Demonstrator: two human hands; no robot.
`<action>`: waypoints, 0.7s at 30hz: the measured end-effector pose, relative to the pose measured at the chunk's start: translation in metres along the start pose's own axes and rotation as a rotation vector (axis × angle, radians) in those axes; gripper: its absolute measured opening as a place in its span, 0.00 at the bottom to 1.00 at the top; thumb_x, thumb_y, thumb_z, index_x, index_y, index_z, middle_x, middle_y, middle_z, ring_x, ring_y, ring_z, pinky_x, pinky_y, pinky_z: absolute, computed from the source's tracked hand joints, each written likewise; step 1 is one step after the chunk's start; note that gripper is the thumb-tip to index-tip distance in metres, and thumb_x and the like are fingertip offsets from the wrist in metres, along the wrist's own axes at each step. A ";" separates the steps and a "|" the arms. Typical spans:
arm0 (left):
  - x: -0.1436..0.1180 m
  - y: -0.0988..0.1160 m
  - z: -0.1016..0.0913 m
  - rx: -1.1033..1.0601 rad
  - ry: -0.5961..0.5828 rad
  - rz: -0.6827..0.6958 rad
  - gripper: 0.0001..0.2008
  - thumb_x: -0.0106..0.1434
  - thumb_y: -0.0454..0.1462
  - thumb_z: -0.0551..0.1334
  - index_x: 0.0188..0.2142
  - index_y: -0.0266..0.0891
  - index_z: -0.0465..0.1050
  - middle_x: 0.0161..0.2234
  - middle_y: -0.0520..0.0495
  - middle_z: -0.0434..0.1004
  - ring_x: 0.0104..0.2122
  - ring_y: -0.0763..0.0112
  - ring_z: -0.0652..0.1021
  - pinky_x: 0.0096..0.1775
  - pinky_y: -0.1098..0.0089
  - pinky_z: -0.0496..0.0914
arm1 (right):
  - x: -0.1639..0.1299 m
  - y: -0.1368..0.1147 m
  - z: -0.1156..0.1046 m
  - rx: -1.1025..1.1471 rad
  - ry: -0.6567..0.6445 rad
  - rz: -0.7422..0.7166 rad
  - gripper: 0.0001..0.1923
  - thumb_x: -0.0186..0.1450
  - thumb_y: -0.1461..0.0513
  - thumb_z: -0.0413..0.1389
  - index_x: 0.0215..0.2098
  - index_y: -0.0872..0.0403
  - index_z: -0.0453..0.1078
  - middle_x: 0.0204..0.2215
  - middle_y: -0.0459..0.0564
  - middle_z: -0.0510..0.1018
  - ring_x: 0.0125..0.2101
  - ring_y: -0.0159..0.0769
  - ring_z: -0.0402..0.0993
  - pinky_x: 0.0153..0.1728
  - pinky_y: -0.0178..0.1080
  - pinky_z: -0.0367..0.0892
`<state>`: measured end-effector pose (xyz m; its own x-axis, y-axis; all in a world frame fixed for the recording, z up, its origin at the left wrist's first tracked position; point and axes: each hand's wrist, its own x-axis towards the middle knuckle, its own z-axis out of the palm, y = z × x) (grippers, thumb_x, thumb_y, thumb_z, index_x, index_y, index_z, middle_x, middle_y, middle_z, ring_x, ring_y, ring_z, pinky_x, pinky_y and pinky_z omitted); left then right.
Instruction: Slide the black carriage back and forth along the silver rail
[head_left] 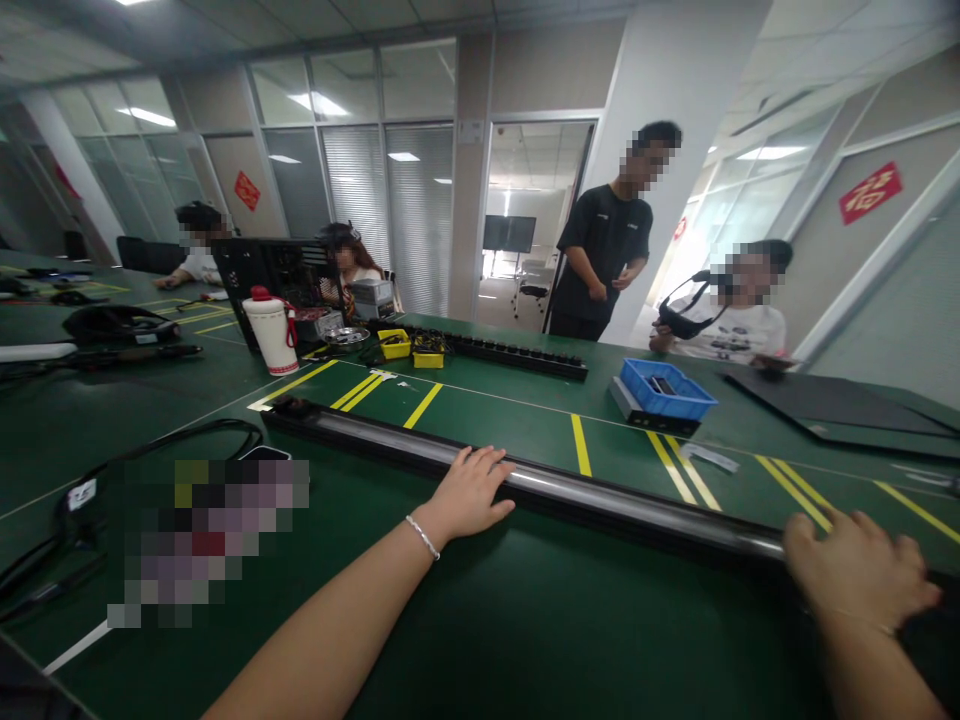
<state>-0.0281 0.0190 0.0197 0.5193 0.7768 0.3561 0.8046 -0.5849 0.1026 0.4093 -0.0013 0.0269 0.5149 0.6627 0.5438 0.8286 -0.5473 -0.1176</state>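
A long black bar point(630, 497) with a shiny grey face lies slantwise across the green table in front of me. My left hand point(469, 492) rests on its middle, fingers stretched over the far side and the thumb pointing right along the near edge. At the bar's right end, my right hand point(855, 565) is bent around it, slightly blurred, and it hides that part. The far left end of the bar carries a dark fitting point(294, 405). Both hands touch the bar, which stays down on the table.
To the left lie a phone point(225, 520) and black cables point(187, 432). Behind the bar stand a white cup point(270, 335), yellow trays point(428, 357), a black socket strip point(517, 355), a blue bin point(667, 390) and an open computer case point(247, 270). Several people are around the table.
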 end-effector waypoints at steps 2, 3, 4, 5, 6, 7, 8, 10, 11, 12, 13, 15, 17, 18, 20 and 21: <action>0.002 -0.003 -0.003 -0.048 0.019 -0.018 0.22 0.65 0.48 0.50 0.55 0.43 0.60 0.57 0.45 0.64 0.57 0.63 0.62 0.58 0.56 0.52 | -0.018 -0.045 -0.014 0.099 -0.066 -0.213 0.29 0.65 0.55 0.35 0.53 0.60 0.66 0.51 0.65 0.67 0.55 0.54 0.55 0.46 0.57 0.57; 0.003 -0.005 -0.004 -0.067 0.032 -0.029 0.21 0.66 0.46 0.49 0.54 0.43 0.61 0.55 0.46 0.67 0.56 0.65 0.64 0.57 0.57 0.52 | -0.029 -0.068 -0.019 0.134 -0.077 -0.347 0.28 0.65 0.55 0.36 0.53 0.60 0.66 0.53 0.62 0.67 0.56 0.52 0.54 0.49 0.57 0.55; 0.003 -0.009 -0.006 -0.079 0.049 -0.044 0.19 0.66 0.45 0.48 0.53 0.42 0.63 0.53 0.47 0.69 0.54 0.66 0.67 0.57 0.58 0.53 | -0.042 -0.089 -0.024 0.173 -0.058 -0.447 0.26 0.65 0.55 0.37 0.53 0.57 0.65 0.54 0.59 0.66 0.57 0.50 0.54 0.52 0.58 0.53; 0.004 -0.013 -0.008 -0.083 0.075 -0.069 0.17 0.66 0.43 0.48 0.51 0.42 0.65 0.50 0.47 0.72 0.51 0.67 0.69 0.57 0.59 0.54 | -0.054 -0.108 -0.026 0.205 -0.062 -0.570 0.25 0.66 0.55 0.37 0.54 0.55 0.64 0.55 0.56 0.65 0.58 0.48 0.53 0.54 0.58 0.51; 0.004 -0.018 -0.009 -0.077 0.107 -0.101 0.16 0.66 0.42 0.49 0.49 0.42 0.67 0.48 0.48 0.73 0.49 0.67 0.70 0.57 0.59 0.55 | -0.067 -0.125 -0.028 0.232 -0.074 -0.668 0.24 0.66 0.54 0.38 0.55 0.53 0.63 0.57 0.53 0.64 0.58 0.47 0.52 0.55 0.57 0.50; 0.004 -0.025 -0.011 -0.061 0.148 -0.149 0.15 0.65 0.41 0.50 0.47 0.42 0.68 0.46 0.48 0.74 0.48 0.67 0.71 0.56 0.60 0.55 | -0.078 -0.137 -0.029 0.248 -0.097 -0.743 0.24 0.66 0.53 0.39 0.56 0.50 0.62 0.58 0.51 0.62 0.59 0.47 0.51 0.55 0.56 0.51; 0.004 -0.032 -0.013 -0.038 0.199 -0.220 0.14 0.64 0.40 0.50 0.45 0.41 0.69 0.45 0.47 0.74 0.48 0.66 0.71 0.56 0.60 0.56 | -0.087 -0.146 -0.029 0.253 -0.130 -0.800 0.24 0.66 0.52 0.39 0.57 0.47 0.61 0.59 0.49 0.61 0.59 0.47 0.50 0.55 0.56 0.51; 0.001 -0.052 -0.016 0.035 0.305 -0.409 0.15 0.62 0.38 0.52 0.46 0.39 0.69 0.50 0.43 0.70 0.53 0.62 0.67 0.56 0.61 0.56 | -0.099 -0.155 -0.029 0.241 -0.199 -0.879 0.24 0.66 0.51 0.40 0.58 0.45 0.60 0.58 0.48 0.62 0.58 0.46 0.54 0.54 0.55 0.52; -0.002 -0.064 -0.018 0.077 0.334 -0.516 0.16 0.60 0.38 0.54 0.48 0.38 0.68 0.53 0.41 0.67 0.56 0.59 0.63 0.57 0.60 0.55 | -0.101 -0.156 -0.029 0.235 -0.221 -0.896 0.24 0.66 0.50 0.40 0.58 0.44 0.60 0.58 0.48 0.63 0.57 0.46 0.56 0.54 0.54 0.53; -0.005 -0.076 -0.020 0.109 0.347 -0.636 0.19 0.59 0.38 0.55 0.49 0.36 0.67 0.56 0.39 0.63 0.58 0.56 0.59 0.57 0.58 0.55 | -0.101 -0.156 -0.030 0.231 -0.235 -0.907 0.24 0.66 0.50 0.40 0.57 0.43 0.60 0.57 0.48 0.64 0.56 0.45 0.57 0.54 0.54 0.53; -0.009 -0.088 -0.022 0.122 0.337 -0.752 0.21 0.58 0.40 0.55 0.50 0.35 0.66 0.58 0.37 0.59 0.60 0.53 0.57 0.57 0.55 0.55 | -0.101 -0.155 -0.030 0.229 -0.240 -0.912 0.23 0.66 0.49 0.40 0.56 0.43 0.62 0.56 0.48 0.65 0.55 0.45 0.58 0.53 0.53 0.54; -0.018 -0.110 -0.027 0.118 0.333 -0.948 0.25 0.57 0.40 0.55 0.52 0.30 0.64 0.60 0.32 0.55 0.60 0.49 0.54 0.57 0.53 0.54 | -0.097 -0.154 -0.033 0.230 -0.237 -0.916 0.22 0.66 0.49 0.41 0.49 0.44 0.69 0.55 0.49 0.66 0.54 0.45 0.59 0.53 0.52 0.55; -0.027 -0.128 -0.033 0.092 0.352 -1.081 0.28 0.56 0.41 0.56 0.54 0.27 0.62 0.60 0.29 0.52 0.61 0.47 0.53 0.57 0.53 0.54 | -0.095 -0.154 -0.035 0.227 -0.228 -0.919 0.22 0.65 0.48 0.42 0.39 0.47 0.73 0.54 0.49 0.67 0.53 0.45 0.61 0.52 0.51 0.55; -0.031 -0.135 -0.036 0.079 0.376 -1.135 0.30 0.56 0.42 0.56 0.55 0.26 0.61 0.61 0.29 0.50 0.61 0.46 0.52 0.57 0.53 0.54 | -0.094 -0.155 -0.036 0.228 -0.222 -0.917 0.22 0.65 0.48 0.42 0.35 0.49 0.74 0.53 0.50 0.68 0.53 0.45 0.61 0.52 0.51 0.56; -0.038 -0.146 -0.041 0.065 0.420 -1.225 0.32 0.56 0.43 0.56 0.57 0.27 0.58 0.62 0.28 0.47 0.61 0.45 0.51 0.57 0.52 0.53 | -0.094 -0.156 -0.037 0.233 -0.209 -0.912 0.22 0.65 0.48 0.43 0.31 0.49 0.74 0.52 0.50 0.69 0.52 0.45 0.62 0.52 0.51 0.57; -0.042 -0.150 -0.043 0.061 0.430 -1.253 0.33 0.56 0.44 0.56 0.57 0.28 0.57 0.63 0.28 0.45 0.62 0.45 0.50 0.57 0.51 0.53 | -0.094 -0.157 -0.038 0.236 -0.203 -0.908 0.22 0.64 0.48 0.43 0.30 0.49 0.74 0.52 0.50 0.69 0.51 0.45 0.63 0.51 0.50 0.57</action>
<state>-0.1827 0.0645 0.0292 -0.7016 0.6382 0.3169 0.6873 0.4886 0.5375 0.2226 0.0028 0.0256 -0.3352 0.8713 0.3585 0.9418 0.3206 0.1013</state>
